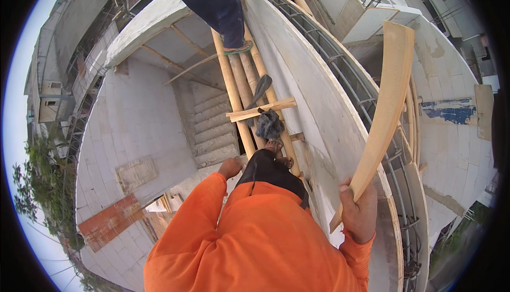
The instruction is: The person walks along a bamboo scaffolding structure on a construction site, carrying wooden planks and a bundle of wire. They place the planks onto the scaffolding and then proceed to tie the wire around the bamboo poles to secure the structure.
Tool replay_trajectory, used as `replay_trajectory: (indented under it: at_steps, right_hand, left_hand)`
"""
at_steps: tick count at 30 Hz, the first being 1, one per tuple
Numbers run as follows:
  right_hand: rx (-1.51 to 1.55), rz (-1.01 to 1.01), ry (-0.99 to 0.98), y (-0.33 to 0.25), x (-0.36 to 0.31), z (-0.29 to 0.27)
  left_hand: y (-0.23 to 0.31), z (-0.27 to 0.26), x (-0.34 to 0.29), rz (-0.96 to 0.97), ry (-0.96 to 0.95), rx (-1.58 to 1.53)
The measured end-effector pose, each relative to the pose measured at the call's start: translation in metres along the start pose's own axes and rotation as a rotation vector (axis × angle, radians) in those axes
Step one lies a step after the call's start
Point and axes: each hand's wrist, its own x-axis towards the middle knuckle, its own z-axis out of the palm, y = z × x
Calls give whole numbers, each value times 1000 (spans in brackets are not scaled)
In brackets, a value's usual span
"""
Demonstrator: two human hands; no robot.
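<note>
My right hand [361, 209] is closed around a wooden board [387, 100], gripping it near its lower end. The board stands up at a slant over the narrow trough with steel bars. Beside my left hip, my left hand [230, 168] is curled into a fist, and nothing shows sticking out of it. My bare feet [276, 147] are on bamboo poles [255, 127]. Just ahead of them lie a crumpled black plastic bag [270, 125], a short wooden crosspiece [249, 113] and a dark, flat, narrow-ended object [261, 88] whose kind I cannot make out.
Another person in dark trousers [215, 0] and sandals [239, 47] stands farther along the poles. Left and below is a deep stairwell with concrete steps [212, 127]. On the right, a long wooden form panel [308, 69] borders a steel rebar cage [332, 55].
</note>
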Motion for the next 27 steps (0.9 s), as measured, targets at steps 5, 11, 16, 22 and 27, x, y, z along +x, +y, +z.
replay_trajectory:
  at_steps: [5,11,16,22,27]
  right_hand:
    - [-180,-6,-220,70,38,63]
    - [-367,241,-435,220,33,156]
    - [-311,389,-459,291,30,200]
    - [-324,394,-370,367,73,250]
    - [-308,314,-289,400,133,280]
  left_hand:
    - [-16,10,-5,-133,25,-89]
    - [-53,50,66,-188,97,-166]
    - [-106,99,203,-341,178,-380]
    - [-165,105,361,-534,375,-740]
    - [-203,118,454,-605,424,-832]
